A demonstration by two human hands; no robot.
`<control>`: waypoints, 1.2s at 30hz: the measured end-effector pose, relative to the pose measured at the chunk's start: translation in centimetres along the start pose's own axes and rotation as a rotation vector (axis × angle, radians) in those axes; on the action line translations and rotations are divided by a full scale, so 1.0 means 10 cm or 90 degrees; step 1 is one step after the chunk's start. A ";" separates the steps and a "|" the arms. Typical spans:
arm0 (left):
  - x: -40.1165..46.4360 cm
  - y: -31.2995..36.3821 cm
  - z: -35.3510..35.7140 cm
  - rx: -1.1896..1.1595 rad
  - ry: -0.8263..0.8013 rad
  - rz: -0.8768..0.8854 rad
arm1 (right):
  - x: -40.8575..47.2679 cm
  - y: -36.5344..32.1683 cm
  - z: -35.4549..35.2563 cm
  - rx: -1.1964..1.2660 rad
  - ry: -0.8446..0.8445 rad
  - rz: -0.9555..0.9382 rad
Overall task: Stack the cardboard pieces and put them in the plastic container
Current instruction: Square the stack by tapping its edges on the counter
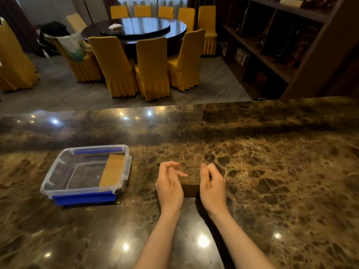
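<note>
Glossy veined marble counter (252, 152) — clear smooth plastic container (58, 171) — matt, ridged-edged cardboard stack (190, 186).

1. A polished brown marble counter (252, 152) with pale veining fills the lower half of the frame and mirrors small round ceiling lights.
2. Beyond it lies a grey tiled floor (213, 82).
3. At upper centre stands a round dark dining table (136, 30) with a raised turntable, ringed by chairs in yellow covers (151, 66).
4. A dark wooden shelf unit (281, 45) fills the upper right.
5. Pale sheer curtains (151, 1) hang along the top edge, behind the table.
</note>
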State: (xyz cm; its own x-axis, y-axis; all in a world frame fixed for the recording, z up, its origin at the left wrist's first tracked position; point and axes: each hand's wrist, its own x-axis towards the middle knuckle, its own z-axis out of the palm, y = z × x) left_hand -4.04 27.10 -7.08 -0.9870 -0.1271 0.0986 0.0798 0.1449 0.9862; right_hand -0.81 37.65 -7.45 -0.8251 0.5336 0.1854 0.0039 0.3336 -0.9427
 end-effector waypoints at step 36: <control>-0.19 0.08 -0.19 0.070 -0.316 -0.027 | 0.01 -0.38 0.11 0.266 -0.021 0.061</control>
State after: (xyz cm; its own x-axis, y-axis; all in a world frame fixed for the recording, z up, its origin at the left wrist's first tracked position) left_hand -1.84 25.57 -6.23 -0.9384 0.3430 -0.0432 0.0491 0.2558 0.9655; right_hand -1.56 35.59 -4.19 -0.8499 0.5194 0.0889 -0.1422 -0.0637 -0.9878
